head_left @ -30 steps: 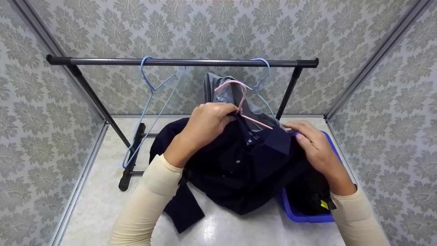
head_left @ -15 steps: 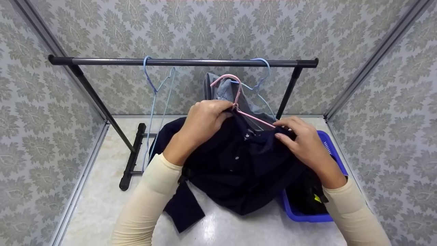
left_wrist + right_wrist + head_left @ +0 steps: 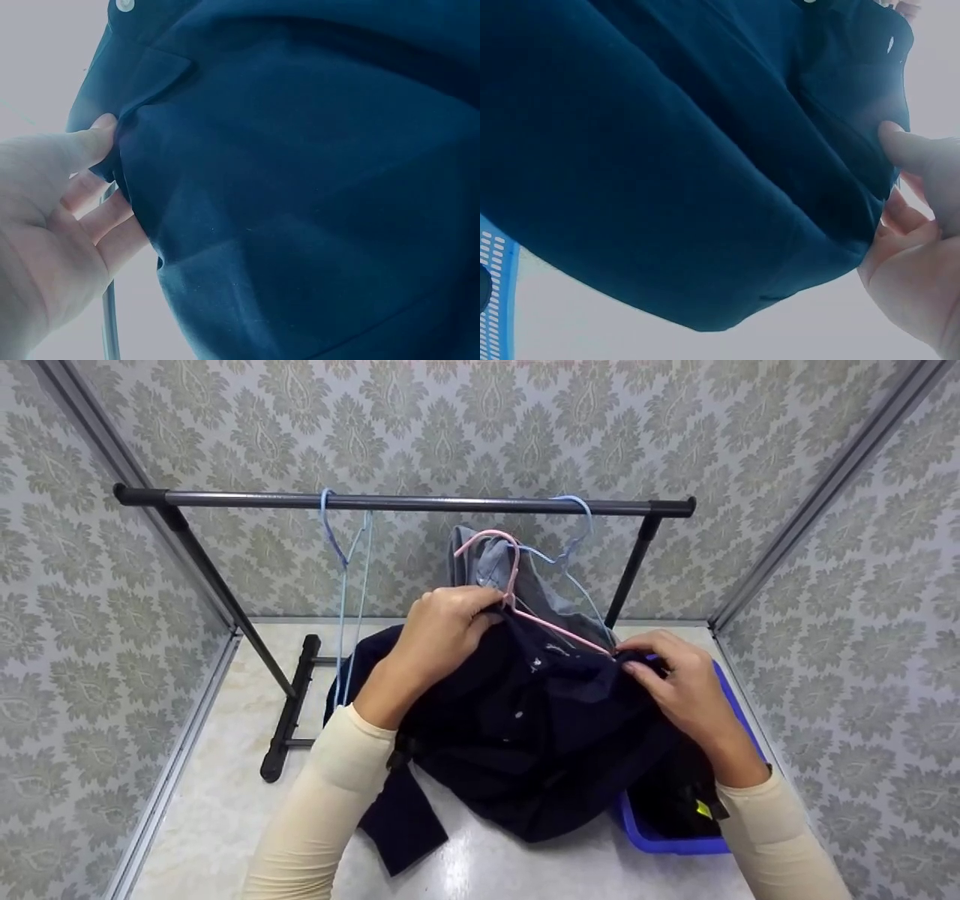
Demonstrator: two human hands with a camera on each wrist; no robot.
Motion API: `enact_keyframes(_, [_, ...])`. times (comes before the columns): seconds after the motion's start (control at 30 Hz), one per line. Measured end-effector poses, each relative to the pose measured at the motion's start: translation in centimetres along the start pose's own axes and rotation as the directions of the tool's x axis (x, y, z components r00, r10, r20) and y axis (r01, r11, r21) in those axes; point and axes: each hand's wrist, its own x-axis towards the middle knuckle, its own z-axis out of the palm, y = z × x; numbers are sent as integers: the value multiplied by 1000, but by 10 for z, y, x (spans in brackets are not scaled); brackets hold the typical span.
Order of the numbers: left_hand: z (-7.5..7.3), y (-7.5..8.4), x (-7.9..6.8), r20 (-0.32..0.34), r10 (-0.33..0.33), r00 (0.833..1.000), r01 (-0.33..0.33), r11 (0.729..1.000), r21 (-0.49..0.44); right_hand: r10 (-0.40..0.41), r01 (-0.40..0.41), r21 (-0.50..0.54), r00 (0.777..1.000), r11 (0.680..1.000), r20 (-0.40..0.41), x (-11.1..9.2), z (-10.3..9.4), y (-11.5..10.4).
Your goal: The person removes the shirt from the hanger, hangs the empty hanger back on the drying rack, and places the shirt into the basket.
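A dark navy button-up shirt [image 3: 517,765] hangs between my two hands, its collar at the top and one sleeve trailing down to the left. My left hand [image 3: 442,626] pinches the collar beside the neck of a pink hanger [image 3: 562,628], whose hook stands up above the fingers. The hanger's left arm is hidden inside the shirt. My right hand [image 3: 679,675] pinches the shirt's shoulder near the tip of the hanger's right arm. In the left wrist view, thumb and fingers grip the cloth [image 3: 285,172] by the collar; in the right wrist view, the thumb presses the shoulder cloth [image 3: 705,187].
Behind the shirt stands a black rack with a horizontal rail [image 3: 450,502]. A bare blue hanger [image 3: 345,562] hangs at its left; a second blue hanger [image 3: 576,532] holds a grey garment [image 3: 466,551] at its right. A blue basket [image 3: 652,844] with dark contents stands at the right.
My right hand has shifted inward from the collar's outer side and now pinches the shoulder by the hanger's arm. The pink hook has moved slightly left. The bare blue hanger has swung.
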Motion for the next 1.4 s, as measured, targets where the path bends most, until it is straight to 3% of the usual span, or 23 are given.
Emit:
enact_keyframes(0.43, [-2,-6,-4,-18,18,1000,-18,1000,-22,19,-3,182,996,983,-85,-10,0,12])
enact_keyframes(0.67, [-6,-7,-5,-45,20,999,-21,999,-24,58,5,363,985,932,-162,-24,0,18])
enact_keyframes(0.93, [-7,-5,-6,-56,17,998,-17,1000,-5,73,76,461,952,884,-297,-42,10,30])
enact_keyframes(1.03, [-6,-4,-6,-54,17,998,-16,1000,9,129,31,496,950,868,-285,-47,14,32])
enact_keyframes(1.23, [-6,-3,-7,-52,24,998,-22,999,29,251,-113,553,951,825,-181,-49,18,35])
enact_keyframes(1.4, [-10,-5,-9,-91,40,995,-36,998,41,299,-174,522,940,835,-166,-49,20,35])
